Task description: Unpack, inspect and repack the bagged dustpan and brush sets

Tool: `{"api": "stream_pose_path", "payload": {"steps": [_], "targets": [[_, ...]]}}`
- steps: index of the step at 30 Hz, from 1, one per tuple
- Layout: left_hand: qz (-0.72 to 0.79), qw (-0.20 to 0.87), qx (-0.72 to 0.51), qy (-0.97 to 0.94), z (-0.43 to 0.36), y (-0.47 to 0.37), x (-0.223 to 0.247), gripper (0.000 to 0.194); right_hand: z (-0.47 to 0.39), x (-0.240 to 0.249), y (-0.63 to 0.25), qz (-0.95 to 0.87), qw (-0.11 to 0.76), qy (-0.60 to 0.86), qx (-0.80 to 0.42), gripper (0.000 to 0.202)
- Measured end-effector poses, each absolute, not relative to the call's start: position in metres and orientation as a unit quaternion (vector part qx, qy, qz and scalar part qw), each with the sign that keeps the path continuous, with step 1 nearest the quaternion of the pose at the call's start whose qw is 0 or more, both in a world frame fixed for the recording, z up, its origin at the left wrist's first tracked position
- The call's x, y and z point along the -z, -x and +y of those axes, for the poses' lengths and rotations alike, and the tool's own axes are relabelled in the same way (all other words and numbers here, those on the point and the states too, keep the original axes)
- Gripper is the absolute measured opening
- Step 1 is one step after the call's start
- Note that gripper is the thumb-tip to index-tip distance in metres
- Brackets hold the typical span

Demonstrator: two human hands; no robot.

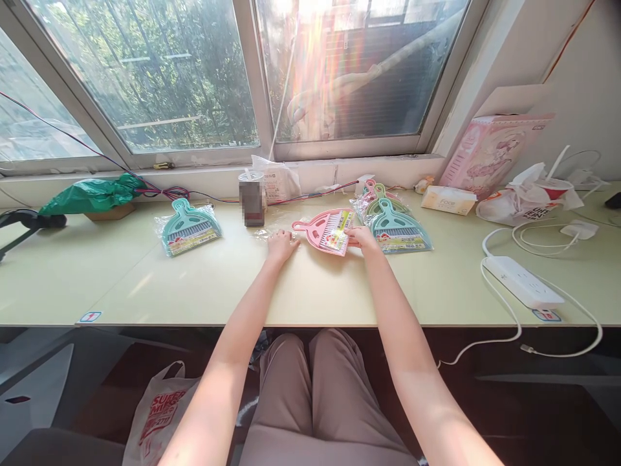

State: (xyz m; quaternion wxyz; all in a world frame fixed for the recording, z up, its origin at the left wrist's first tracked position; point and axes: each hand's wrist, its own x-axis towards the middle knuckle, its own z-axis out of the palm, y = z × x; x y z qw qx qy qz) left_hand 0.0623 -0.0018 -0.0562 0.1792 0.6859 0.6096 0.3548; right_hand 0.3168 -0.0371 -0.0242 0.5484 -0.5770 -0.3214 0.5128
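Observation:
A pink dustpan and brush set (326, 232) lies between my hands with its handle pointing left, and my right hand (361, 238) grips its right side. My left hand (282, 246) rests near the handle, on or beside clear plastic wrap; whether its fingers hold any of the wrap cannot be made out. Right of my right hand, a teal wrapped dustpan set (398, 230) overlaps a green one (381, 197) and a pink one behind. Another teal wrapped set (188, 228) lies alone to the left.
A lidded cup (252, 199) stands behind my left hand. On the right are a tissue pack (448, 200), a pink box (495, 154), a plastic bag (517, 202) and a white power strip (524, 283) with cables. A green bag (92, 195) lies at the back left.

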Motion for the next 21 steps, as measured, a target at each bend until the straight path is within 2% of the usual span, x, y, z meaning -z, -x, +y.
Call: {"api": "stream_pose_path", "payload": {"steps": [2, 5, 9, 15, 21], "targets": [[0.639, 0.145, -0.282, -0.7, -0.004, -0.062, 0.052, 0.016, -0.04, 0.022, -0.319, -0.329, 0.531, 0.594, -0.507, 0.014], [0.66, 0.072, -0.177, -0.727, -0.009, -0.062, 0.045, 0.03, -0.043, 0.019, -0.319, -0.331, 0.52, 0.609, -0.499, 0.013], [0.661, 0.009, -0.129, -0.739, -0.011, -0.063, 0.04, 0.034, -0.044, 0.017, -0.32, -0.326, 0.529, 0.613, -0.488, 0.014], [0.674, -0.018, -0.133, -0.727, -0.011, -0.06, 0.031, 0.038, -0.043, 0.019, -0.322, -0.329, 0.525, 0.612, -0.491, 0.014], [0.683, -0.038, -0.262, -0.681, -0.015, -0.053, 0.023, 0.034, -0.04, 0.023, -0.312, -0.345, 0.496, 0.593, -0.532, 0.01]]}}
